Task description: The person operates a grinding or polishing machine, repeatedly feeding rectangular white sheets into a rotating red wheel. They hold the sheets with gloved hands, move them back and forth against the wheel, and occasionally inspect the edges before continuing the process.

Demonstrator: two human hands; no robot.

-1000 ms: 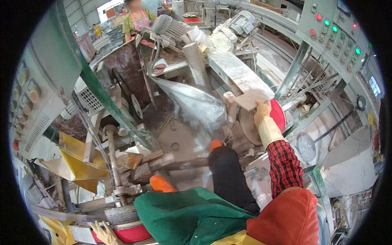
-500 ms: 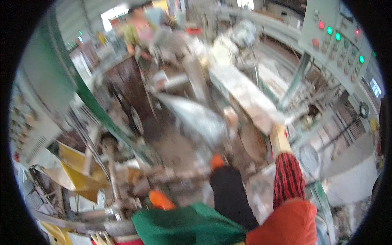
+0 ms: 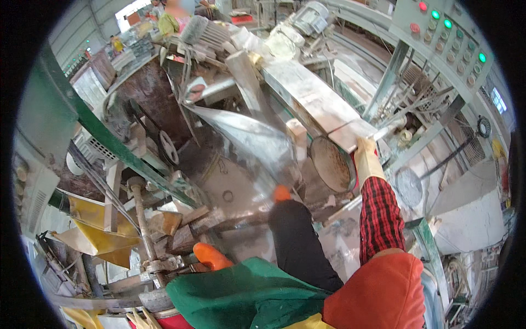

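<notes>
My right hand (image 3: 369, 159), in a pale yellow work glove, grips the near end of a long, dusty, pale metal guard (image 3: 315, 98). A red-and-black plaid sleeve (image 3: 381, 219) covers that forearm. My left hand (image 3: 143, 319), in a similar pale glove, shows only partly at the lower left edge. Its fingers are spread, with nothing seen in them. Two orange boots (image 3: 212, 256) show beneath me, one forward under a dark trouser leg (image 3: 298, 241). A green apron (image 3: 235, 293) hangs across my front.
A grey-white sheet (image 3: 252, 137) stretches ahead above wet ground. A round rusty disc (image 3: 332, 164) sits below the guard. A green bar (image 3: 129, 151) and belt pulley (image 3: 168, 148) stand left, a control panel (image 3: 446, 44) upper right. Wood blocks (image 3: 181, 233) lie left; another person (image 3: 172, 22) is far off.
The view has steadied and shifted, so the machinery sits higher and further left. My right hand stays at the guard's end. The left glove shows at the lower left in both frames.
</notes>
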